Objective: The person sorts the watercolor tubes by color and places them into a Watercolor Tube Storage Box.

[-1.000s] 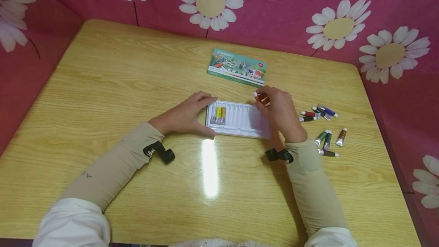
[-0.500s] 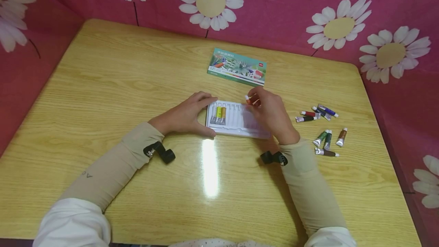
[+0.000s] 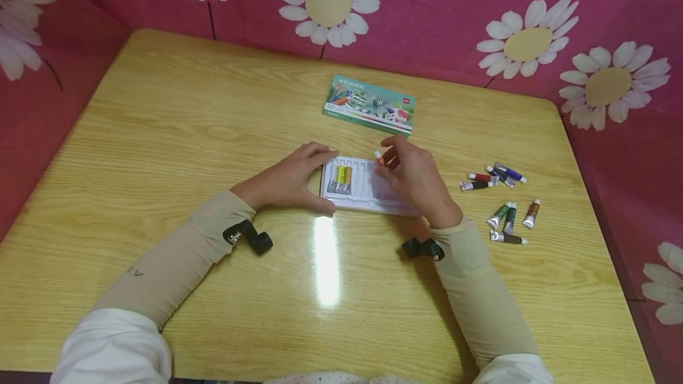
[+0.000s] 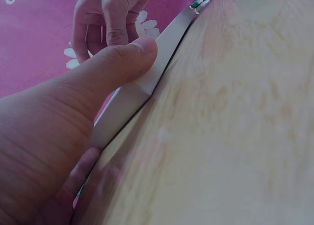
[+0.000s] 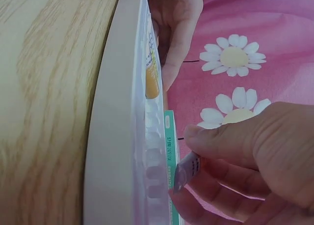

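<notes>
A white plastic paint tray (image 3: 368, 201) with a row of slots lies on the table. Three paint tubes, one whitish, one yellow tube (image 3: 340, 176) and one ochre tube (image 3: 348, 179), fill its leftmost slots. My left hand (image 3: 285, 179) grips the tray's left end, thumb on the near side and fingers at the far side. Above the tray's bare slots, my right hand (image 3: 418, 179) pinches an orange paint tube (image 3: 379, 158) with a white cap. In the right wrist view the tube's silver end (image 5: 185, 173) hangs below the thumb, apart from the tray.
Behind the tray lies a green printed paint box (image 3: 368, 105). To the right are several loose tubes, among them a red tube (image 3: 480, 177), a black tube (image 3: 476, 185), a green tube (image 3: 499, 214) and a brown tube (image 3: 531, 213). A pink flowered cloth (image 3: 427, 10) hangs behind the table.
My right hand has moved left over the tray with the orange paint tube, coming nearer to the filled slots. The left hand and the tray have stayed in place.
</notes>
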`<state>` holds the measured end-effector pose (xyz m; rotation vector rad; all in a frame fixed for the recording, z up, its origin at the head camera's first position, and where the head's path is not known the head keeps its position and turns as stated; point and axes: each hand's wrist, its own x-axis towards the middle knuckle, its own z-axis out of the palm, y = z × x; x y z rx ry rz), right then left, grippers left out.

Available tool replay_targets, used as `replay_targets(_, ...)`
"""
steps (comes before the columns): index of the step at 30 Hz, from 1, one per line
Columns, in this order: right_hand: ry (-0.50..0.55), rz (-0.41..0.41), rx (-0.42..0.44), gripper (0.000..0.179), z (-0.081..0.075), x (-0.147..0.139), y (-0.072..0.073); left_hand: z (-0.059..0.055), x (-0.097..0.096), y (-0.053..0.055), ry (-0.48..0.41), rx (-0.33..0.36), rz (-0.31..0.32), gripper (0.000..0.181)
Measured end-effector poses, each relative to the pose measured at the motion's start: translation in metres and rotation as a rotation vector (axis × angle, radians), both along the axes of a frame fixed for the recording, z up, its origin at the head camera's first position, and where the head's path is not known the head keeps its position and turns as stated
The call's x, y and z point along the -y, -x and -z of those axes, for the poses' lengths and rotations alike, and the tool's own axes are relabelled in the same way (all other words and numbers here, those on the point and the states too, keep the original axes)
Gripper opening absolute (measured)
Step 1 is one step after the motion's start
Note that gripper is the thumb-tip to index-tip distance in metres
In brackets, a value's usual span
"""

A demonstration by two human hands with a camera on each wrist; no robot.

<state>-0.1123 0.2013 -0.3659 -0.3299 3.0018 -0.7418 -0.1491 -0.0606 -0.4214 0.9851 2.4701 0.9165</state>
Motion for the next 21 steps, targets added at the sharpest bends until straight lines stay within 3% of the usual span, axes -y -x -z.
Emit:
replay_targets(12,-0.014,-0.024,0.042,0.028,0.001,0.006,-0.004,0.001,0.001,-0.001,-0.011,-0.011,0.002,0.118)
replay_targets(21,0.04,-0.01,0.072,0.047,0.005,0.012,-0.004,-0.001,0.0,-0.001,0.007,0.009,-0.006,0.117)
